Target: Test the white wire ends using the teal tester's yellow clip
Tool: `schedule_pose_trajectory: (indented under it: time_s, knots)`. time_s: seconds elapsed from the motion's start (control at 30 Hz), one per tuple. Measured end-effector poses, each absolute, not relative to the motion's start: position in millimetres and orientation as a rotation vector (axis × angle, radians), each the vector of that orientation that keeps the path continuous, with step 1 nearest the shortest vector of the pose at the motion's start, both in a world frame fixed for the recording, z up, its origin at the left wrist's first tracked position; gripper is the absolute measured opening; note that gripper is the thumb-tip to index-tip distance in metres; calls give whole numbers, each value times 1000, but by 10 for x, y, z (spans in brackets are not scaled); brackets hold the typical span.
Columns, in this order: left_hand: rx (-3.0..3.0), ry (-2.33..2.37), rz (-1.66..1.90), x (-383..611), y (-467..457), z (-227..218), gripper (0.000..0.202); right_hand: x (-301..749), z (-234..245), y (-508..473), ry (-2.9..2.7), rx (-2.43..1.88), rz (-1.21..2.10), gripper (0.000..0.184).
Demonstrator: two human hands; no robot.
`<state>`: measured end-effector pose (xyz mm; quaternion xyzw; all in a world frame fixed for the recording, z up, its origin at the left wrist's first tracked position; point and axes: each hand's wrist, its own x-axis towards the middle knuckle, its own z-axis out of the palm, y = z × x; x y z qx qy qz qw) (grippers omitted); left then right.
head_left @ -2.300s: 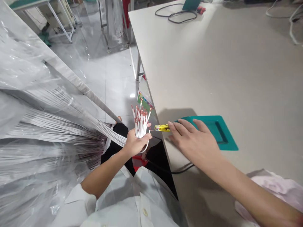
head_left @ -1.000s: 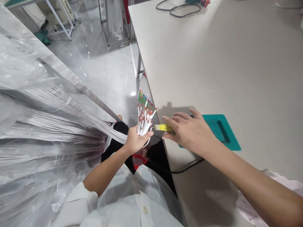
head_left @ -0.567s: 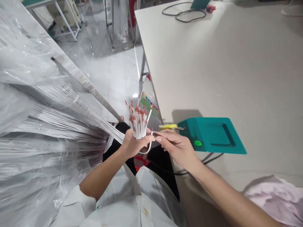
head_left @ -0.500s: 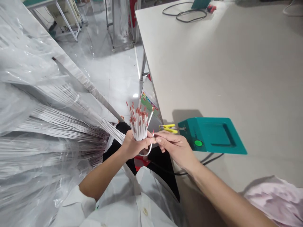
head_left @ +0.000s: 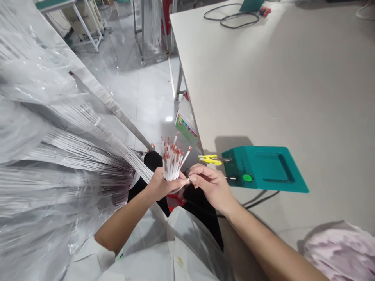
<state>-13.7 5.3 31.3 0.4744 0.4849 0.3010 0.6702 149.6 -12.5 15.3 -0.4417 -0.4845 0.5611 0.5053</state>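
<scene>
My left hand (head_left: 161,184) is closed around a bundle of white wires with reddish tips (head_left: 172,162), held upright beside the table edge. The wires run left into a large sheaf under clear plastic (head_left: 58,156). My right hand (head_left: 208,184) pinches one wire at the base of the bundle, touching my left thumb. Just right of it a teal box with a green button (head_left: 263,168) sits on the table, with a yellow clip (head_left: 209,159) sticking out of its left side.
The grey table (head_left: 278,78) stretches to the right and back, with a black cable loop (head_left: 231,17) at its far end. A pink cloth (head_left: 340,249) lies at the lower right. A black cable (head_left: 258,200) leaves the teal box. Metal racks (head_left: 143,31) stand on the glossy floor.
My right hand left the yellow clip and the teal box and came down left to the bundle, where it now pinches a wire. The left hand has held the bundle throughout.
</scene>
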Motion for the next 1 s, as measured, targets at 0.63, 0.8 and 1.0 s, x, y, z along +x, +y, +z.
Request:
schedule_pose_trajectory:
  time_s: [0.63, 0.8, 1.0]
  knots:
    - [1119, 1111, 692, -43, -9, 223, 26, 1488, 212, -112, -1156, -1222, 979, 14]
    - [905, 1177, 945, -64, 51, 179, 25, 1529, 186, -130, -1214, -1227, 856, 10]
    - [903, 1252, 1052, -84, 100, 257, 21, 1497, 150, -167, -1534, -1240, 844, 10]
